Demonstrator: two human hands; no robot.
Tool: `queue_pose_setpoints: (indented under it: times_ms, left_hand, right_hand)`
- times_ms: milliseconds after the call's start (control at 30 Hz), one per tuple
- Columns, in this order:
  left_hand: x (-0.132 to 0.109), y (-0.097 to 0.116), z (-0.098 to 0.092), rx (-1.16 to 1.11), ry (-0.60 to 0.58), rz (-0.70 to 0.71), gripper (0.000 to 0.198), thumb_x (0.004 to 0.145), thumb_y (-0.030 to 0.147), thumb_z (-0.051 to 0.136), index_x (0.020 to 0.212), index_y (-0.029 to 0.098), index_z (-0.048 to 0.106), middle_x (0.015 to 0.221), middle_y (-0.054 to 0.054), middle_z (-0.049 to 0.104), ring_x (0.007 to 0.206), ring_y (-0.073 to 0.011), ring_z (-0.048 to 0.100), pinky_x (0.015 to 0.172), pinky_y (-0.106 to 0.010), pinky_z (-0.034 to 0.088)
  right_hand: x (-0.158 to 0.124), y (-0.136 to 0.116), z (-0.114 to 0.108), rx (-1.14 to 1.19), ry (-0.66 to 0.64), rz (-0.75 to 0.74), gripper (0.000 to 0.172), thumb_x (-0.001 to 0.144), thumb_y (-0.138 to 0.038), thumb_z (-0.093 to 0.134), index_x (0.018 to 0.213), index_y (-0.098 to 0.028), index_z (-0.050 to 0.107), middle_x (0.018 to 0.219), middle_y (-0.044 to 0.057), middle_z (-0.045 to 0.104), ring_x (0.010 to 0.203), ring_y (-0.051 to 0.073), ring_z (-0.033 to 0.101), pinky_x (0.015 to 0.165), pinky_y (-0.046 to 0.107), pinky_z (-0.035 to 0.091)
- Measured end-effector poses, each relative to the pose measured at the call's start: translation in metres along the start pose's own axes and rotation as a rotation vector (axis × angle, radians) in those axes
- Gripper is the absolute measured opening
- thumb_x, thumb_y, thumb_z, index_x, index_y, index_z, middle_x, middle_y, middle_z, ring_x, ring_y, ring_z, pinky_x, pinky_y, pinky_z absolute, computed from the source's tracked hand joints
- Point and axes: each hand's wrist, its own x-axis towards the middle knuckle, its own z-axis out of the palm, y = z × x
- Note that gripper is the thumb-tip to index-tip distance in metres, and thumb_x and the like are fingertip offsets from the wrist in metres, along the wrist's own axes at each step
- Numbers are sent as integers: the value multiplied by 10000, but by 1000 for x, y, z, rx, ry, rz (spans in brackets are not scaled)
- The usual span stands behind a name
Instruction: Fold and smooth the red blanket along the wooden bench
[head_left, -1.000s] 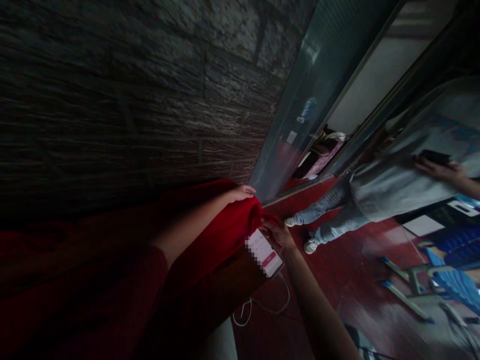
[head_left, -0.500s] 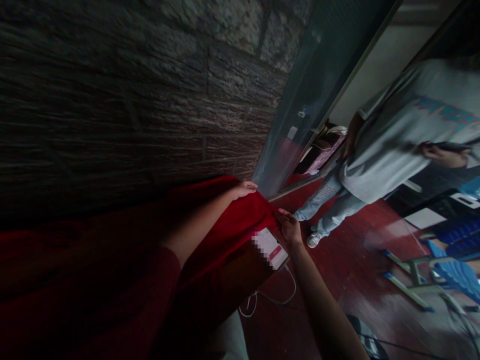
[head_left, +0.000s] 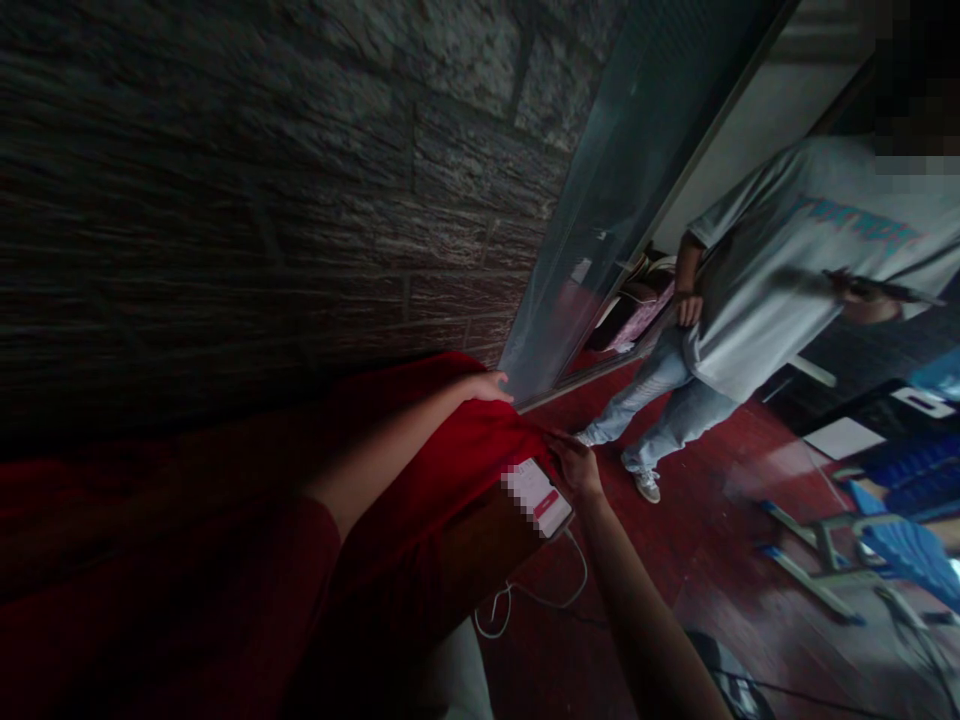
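A piece of red cloth (head_left: 442, 450) lies spread over a dark wooden surface along the wall. My left hand (head_left: 487, 387) rests on its far end, thumb apart from the fingers, which reach to the cloth's edge. At the near right corner my right hand (head_left: 579, 466) holds the cloth's edge between thumb and fingers; part of that grip is hidden. Just left of my right wrist a phone (head_left: 553, 512) lies face up, its screen lit and partly pixelated.
A white cable (head_left: 555, 606) hangs from the phone's end. A stone wall (head_left: 337, 200) borders the left, with a glass panel (head_left: 592, 210) beyond. A person (head_left: 795, 270) stands ahead holding a dark object. Blue-footed metal legs (head_left: 817, 580) stand on the red floor (head_left: 720, 520).
My left hand has turned slightly, its thumb now apart from the fingers. My right hand has shifted slightly left with the cloth's edge. The person's arm and foot have moved.
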Motion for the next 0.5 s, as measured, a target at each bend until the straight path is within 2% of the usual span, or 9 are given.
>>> queue_pose_setpoints:
  times_ms: [100, 267, 400, 500]
  left_hand:
    - [-7, 0, -9, 2, 0, -13, 678, 592, 291, 841, 1220, 163, 618, 1172, -96, 702, 986, -227, 654, 784, -235, 484]
    - [-22, -2, -23, -47, -55, -26, 579, 585, 289, 852, 1113, 129, 677, 1069, -99, 726, 945, -203, 667, 768, -214, 494]
    - [-29, -4, -22, -95, -54, -29, 585, 585, 271, 855, 1128, 145, 676, 989, -67, 734, 906, -181, 669, 763, -208, 501]
    - [-29, -4, -18, -119, -39, -43, 564, 595, 273, 852, 1117, 150, 677, 965, -62, 731, 883, -179, 667, 760, -223, 506]
  right_hand:
    - [-5, 0, -3, -13, 8, 15, 340, 542, -233, 830, 853, -199, 698, 702, -7, 676, 553, 115, 557, 486, 227, 454]
    - [-4, 0, -3, 25, 6, 4, 402, 508, -198, 831, 881, -222, 684, 688, -36, 667, 512, 96, 528, 450, 209, 427]
    - [5, 4, -6, 1, -7, 31, 446, 497, -184, 821, 907, -224, 651, 706, -32, 687, 508, 101, 539, 441, 206, 424]
    - [13, 11, -11, 7, -51, 80, 373, 526, -223, 804, 851, -213, 621, 610, -40, 643, 483, 111, 531, 423, 207, 404]
